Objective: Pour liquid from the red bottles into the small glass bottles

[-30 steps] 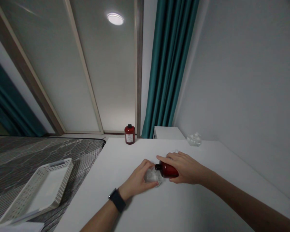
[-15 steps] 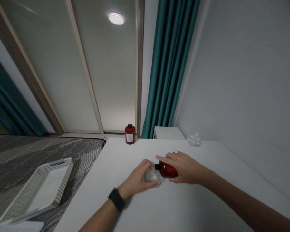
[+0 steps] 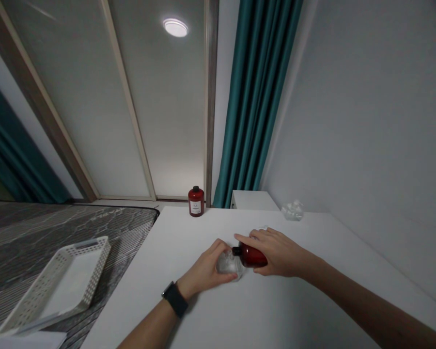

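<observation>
My right hand (image 3: pixel 272 252) is wrapped round a dark red bottle (image 3: pixel 253 256), which lies tilted on its side with its black neck (image 3: pixel 237 251) pointing left. That neck sits over the opening of a clear glass jar (image 3: pixel 228 264). Thumb and fingers of my left hand (image 3: pixel 212 266) clasp the jar from the left on the white table (image 3: pixel 203 320). Whether liquid is flowing from the bottle cannot be made out. A second red bottle (image 3: pixel 196 202) with a white label and black cap stands upright at the table's far edge.
A crumpled clear plastic piece (image 3: pixel 292 211) lies at the far right of the table, near the wall. Left of the table, a white perforated basket (image 3: pixel 101 264) rests on a grey patterned surface (image 3: pixel 131 228). Behind the far edge are a white cabinet (image 3: pixel 256 199) and a teal curtain (image 3: pixel 254 97).
</observation>
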The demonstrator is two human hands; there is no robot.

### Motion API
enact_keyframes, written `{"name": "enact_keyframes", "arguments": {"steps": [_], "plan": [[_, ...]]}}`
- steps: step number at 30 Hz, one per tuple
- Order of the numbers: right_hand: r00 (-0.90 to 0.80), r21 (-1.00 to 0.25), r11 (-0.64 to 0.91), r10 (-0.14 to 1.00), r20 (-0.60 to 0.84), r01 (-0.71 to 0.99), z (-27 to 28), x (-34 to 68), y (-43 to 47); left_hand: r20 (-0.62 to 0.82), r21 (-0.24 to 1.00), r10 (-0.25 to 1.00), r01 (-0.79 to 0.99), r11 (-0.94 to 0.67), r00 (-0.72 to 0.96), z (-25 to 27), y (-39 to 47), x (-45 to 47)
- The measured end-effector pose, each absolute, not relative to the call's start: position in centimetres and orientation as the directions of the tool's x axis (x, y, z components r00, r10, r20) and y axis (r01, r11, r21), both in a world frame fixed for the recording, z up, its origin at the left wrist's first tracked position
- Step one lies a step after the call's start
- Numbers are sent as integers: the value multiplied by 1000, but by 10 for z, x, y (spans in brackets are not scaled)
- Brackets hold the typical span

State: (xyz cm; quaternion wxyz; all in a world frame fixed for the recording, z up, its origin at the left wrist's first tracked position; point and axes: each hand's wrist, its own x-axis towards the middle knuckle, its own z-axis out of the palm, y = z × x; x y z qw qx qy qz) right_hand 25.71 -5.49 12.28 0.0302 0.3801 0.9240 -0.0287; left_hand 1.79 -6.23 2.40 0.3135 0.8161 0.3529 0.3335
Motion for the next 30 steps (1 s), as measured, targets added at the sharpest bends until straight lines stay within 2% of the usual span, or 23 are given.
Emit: {"name": "enact_keyframes", "arguments": {"steps": [30], "plan": [[-712,-24,713,697,-83,701,125,255,-54,314,752,789,370,-546,528,25,-63,17]]}}
